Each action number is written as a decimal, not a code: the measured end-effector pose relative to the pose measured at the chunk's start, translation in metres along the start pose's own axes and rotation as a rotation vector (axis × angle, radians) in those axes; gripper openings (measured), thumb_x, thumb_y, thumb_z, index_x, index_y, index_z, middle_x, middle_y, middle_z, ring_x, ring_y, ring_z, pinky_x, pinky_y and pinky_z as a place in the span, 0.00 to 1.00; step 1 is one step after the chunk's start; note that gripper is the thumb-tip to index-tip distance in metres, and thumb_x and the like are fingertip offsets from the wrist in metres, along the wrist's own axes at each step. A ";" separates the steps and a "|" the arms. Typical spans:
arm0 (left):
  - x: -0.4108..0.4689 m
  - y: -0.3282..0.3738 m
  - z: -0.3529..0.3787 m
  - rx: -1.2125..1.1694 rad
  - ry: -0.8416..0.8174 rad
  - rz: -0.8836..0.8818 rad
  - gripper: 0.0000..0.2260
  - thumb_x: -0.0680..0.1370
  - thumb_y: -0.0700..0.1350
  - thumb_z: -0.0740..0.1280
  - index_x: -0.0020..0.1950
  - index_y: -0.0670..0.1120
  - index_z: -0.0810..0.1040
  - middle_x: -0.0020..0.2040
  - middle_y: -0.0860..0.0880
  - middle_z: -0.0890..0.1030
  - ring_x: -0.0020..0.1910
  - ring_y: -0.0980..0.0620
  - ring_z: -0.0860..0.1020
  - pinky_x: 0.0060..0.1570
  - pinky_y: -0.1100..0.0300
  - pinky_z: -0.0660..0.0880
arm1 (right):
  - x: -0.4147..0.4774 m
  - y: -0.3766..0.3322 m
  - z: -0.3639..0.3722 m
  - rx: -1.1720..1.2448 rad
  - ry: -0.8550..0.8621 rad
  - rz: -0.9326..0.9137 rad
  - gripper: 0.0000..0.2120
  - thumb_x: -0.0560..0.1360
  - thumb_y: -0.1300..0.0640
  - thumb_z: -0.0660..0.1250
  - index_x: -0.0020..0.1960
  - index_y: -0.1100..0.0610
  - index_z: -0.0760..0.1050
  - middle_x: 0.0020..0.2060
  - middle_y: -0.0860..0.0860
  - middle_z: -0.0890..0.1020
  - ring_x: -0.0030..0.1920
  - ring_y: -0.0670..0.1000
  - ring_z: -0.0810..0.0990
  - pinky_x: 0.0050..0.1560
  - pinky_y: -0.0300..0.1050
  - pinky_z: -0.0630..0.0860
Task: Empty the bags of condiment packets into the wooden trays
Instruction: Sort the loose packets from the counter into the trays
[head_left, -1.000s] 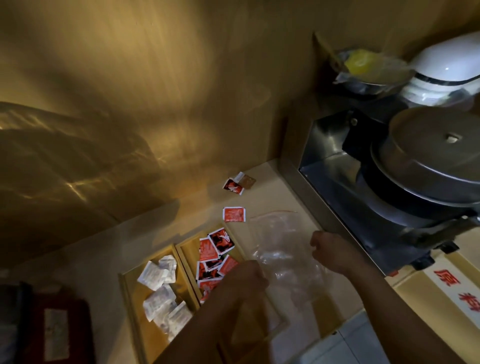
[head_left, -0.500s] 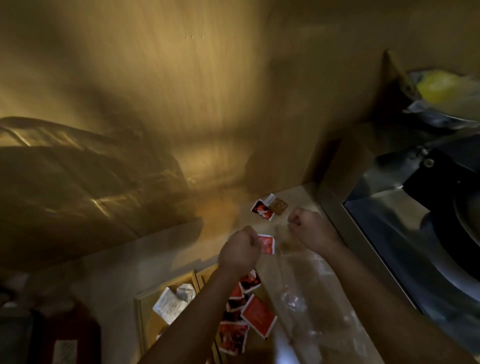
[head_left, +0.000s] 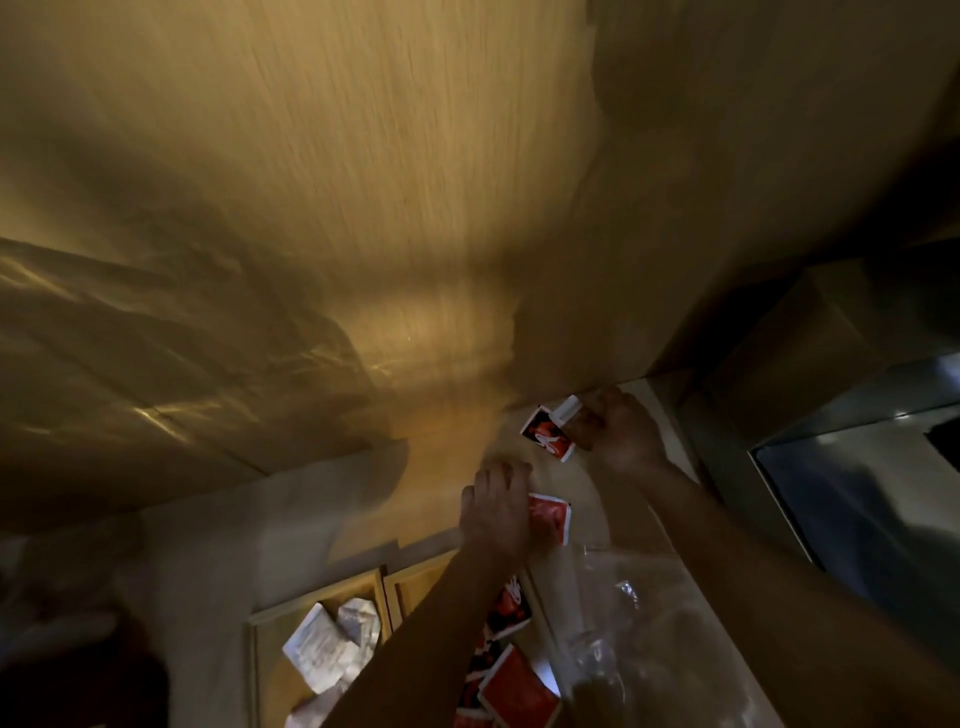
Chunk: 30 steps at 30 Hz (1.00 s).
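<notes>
No lettering can be read anywhere: the red packets (head_left: 548, 440) on the counter and in the wooden tray (head_left: 415, 579) carry only a white graphic, too blurred to tell letters, and the white packets (head_left: 324, 647) in the neighbouring tray show faint print that cannot be made out
</notes>
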<state>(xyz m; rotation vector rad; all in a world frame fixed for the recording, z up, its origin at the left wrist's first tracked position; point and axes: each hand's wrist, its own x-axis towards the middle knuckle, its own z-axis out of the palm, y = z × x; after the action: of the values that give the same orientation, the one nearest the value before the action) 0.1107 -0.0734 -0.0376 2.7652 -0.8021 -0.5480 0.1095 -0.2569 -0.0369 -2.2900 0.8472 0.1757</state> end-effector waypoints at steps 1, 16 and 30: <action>0.001 0.001 0.000 0.017 -0.012 0.008 0.29 0.70 0.51 0.71 0.68 0.44 0.68 0.65 0.39 0.72 0.62 0.39 0.72 0.57 0.49 0.70 | -0.004 -0.005 -0.001 -0.011 0.008 0.015 0.25 0.65 0.42 0.64 0.59 0.51 0.74 0.56 0.55 0.79 0.57 0.58 0.77 0.59 0.54 0.73; -0.026 -0.008 -0.019 -0.430 0.121 -0.028 0.10 0.73 0.45 0.61 0.49 0.47 0.80 0.47 0.44 0.84 0.46 0.43 0.80 0.44 0.56 0.73 | -0.034 0.001 -0.003 0.409 0.012 0.042 0.12 0.74 0.56 0.65 0.56 0.60 0.76 0.52 0.56 0.82 0.53 0.55 0.79 0.49 0.41 0.70; -0.135 -0.044 -0.057 -1.478 0.270 -0.437 0.06 0.77 0.39 0.65 0.41 0.39 0.78 0.36 0.45 0.81 0.29 0.56 0.81 0.30 0.65 0.78 | -0.117 -0.044 0.001 0.644 -0.073 -0.131 0.04 0.74 0.62 0.66 0.46 0.54 0.76 0.30 0.46 0.76 0.22 0.38 0.74 0.23 0.30 0.67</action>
<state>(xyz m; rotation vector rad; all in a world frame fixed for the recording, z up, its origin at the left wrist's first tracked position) 0.0490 0.0425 0.0400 1.4985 0.2862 -0.4904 0.0457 -0.1700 0.0270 -1.7118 0.5998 -0.0682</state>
